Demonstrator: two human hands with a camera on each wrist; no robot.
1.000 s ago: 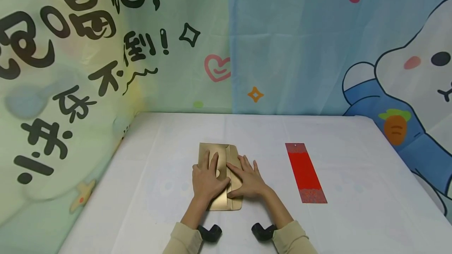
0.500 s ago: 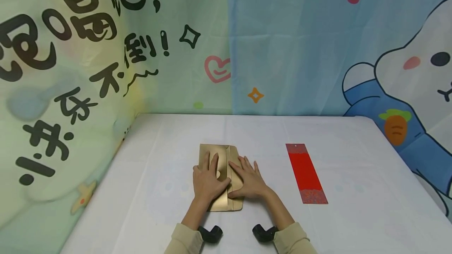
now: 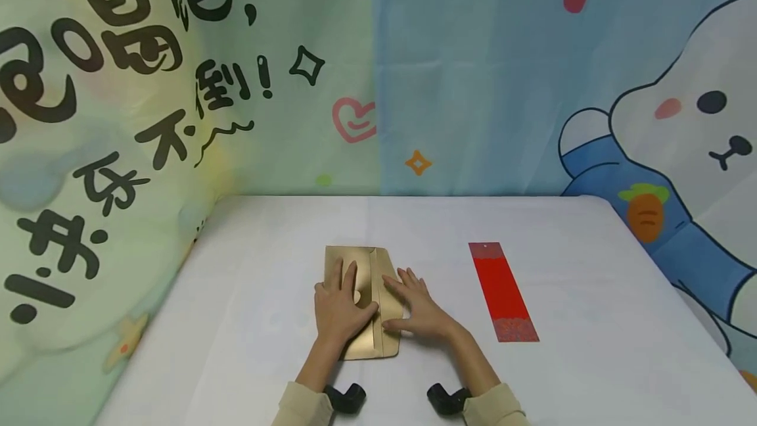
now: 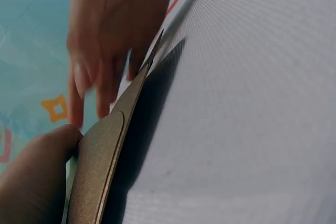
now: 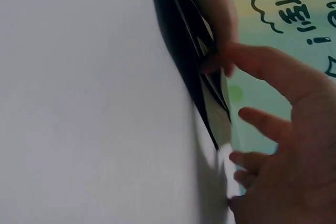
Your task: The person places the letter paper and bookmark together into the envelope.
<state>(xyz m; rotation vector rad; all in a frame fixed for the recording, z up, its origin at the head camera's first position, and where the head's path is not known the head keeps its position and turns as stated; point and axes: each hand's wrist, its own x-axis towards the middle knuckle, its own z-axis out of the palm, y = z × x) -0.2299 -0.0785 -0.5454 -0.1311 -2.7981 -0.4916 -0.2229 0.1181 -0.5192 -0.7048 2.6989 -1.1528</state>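
While both forearms are extended over the counter point(image 3: 266, 294), beige sleeves point(image 3: 304, 405) are seen at the near edge of the view, and a black device point(image 3: 345, 400) is worn at the left wrist, with its counterpart point(image 3: 447, 400) at the right.

Beyond the wrists, the left hand point(image 3: 340, 311) is laid across the left part of the gold envelope point(image 3: 368, 281). Its fingers are extended forward, the thumb is spread toward the lengthwise fold, and nothing is enclosed in the grasp. The right hand point(image 3: 422, 311) is positioned at the right edge of the envelope. Its fingers are spread apart and slightly bent, with nothing gripped; whether the envelope is touched by the fingertips cannot be determined.

The envelope is located on the counter, slightly left of centre, with its long side directed away from the person. A dark gap between its layers is shown in the right wrist view, and a shadow is cast beneath its edge in the left wrist view.

To the right, well apart from the hands, a red strip point(image 3: 503, 291) with patterned ends is placed at a slant.

Behind the counter, a backdrop point(image 3: 461, 84) is hung, printed with dark lettering point(image 3: 39, 289) and a white cartoon animal point(image 3: 704, 143).
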